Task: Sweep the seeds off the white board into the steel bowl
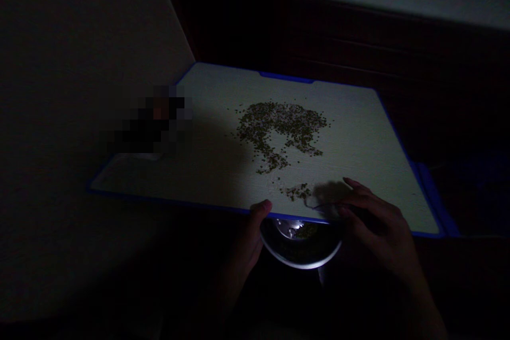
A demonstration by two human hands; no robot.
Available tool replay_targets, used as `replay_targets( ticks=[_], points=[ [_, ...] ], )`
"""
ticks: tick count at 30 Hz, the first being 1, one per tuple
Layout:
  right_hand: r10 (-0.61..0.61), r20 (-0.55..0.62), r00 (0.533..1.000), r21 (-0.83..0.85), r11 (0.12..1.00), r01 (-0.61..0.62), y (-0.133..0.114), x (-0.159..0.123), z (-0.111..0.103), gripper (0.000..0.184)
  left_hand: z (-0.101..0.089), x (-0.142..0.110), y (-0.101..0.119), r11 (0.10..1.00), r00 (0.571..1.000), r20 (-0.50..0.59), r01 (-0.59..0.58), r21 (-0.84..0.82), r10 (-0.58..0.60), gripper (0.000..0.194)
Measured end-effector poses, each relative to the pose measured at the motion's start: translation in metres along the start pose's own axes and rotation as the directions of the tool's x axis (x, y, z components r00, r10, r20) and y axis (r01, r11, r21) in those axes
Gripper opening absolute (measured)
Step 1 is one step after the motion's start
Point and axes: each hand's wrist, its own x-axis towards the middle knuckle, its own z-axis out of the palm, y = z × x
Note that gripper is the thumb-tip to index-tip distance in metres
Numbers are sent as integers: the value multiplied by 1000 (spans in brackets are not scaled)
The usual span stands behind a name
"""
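The hands are apart at the near edge of the blue-rimmed table (350,133). The left hand (249,247) has its thumb at the edge beside the bowl (298,264); its grip cannot be determined. The right hand (382,226) is bent near a small cluster, its grip also unclear. Most grains (279,117) lie mid-table.

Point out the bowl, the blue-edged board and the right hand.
Bowl (298,265): head view, on its near rim.
Blue-edged board (350,133): head view, on its bare pale surface.
Right hand (383,221): head view, on its back.
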Motion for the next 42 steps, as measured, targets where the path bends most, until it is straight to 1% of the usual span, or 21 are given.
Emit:
replay_targets(
  ticks=[1,3,6,8,11,13,17,20,24,29,33,37,42],
  points=[
    [22,-34,999,-2,1000,-22,0,0,1,11,4,-1,2,1000,1000,-19,6,5,-6,40],
    [56,-73,996,-14,998,-57,-2,2,3,12,11,-2,4,999,998,-16,-53,-10,53,36],
    [72,-72,995,-38,997,-74,-5,7,6,14,15,0,3,994,991,-71,-113,-1,113,30],
    [64,-53,997,-54,996,-67,-7,9,8,15,14,2,2,995,992,-76,-100,26,102,31],
    [40,-3,999,-76,996,-40,-8,10,10,15,11,3,2,996,996,-55,-71,51,74,35],
    [46,17,999,-90,995,-44,-8,11,11,17,11,2,4,997,997,-36,-60,57,62,37],
    [98,-1,995,-108,989,-97,-9,15,12,21,12,1,7,997,998,-1,-57,59,58,42],
    [120,-20,993,-103,987,-121,-11,19,13,21,10,2,6,996,998,13,-66,54,66,40],
    [93,-4,996,-77,993,-93,-12,21,12,19,10,2,7,996,997,41,-66,60,64,43],
    [36,23,999,-53,998,-34,-13,23,10,15,10,2,7,996,996,46,-75,54,73,46],
    [-49,25,998,-39,998,50,-10,23,7,14,6,3,5,995,998,6,-63,71,63,44],
    [-45,39,998,-6,999,45,-8,21,5,13,6,3,5,996,997,-9,-78,45,78,42],
    [-23,27,999,-1,1000,23,-6,20,6,14,6,4,5,997,999,13,-41,59,40,41]
  ],
)
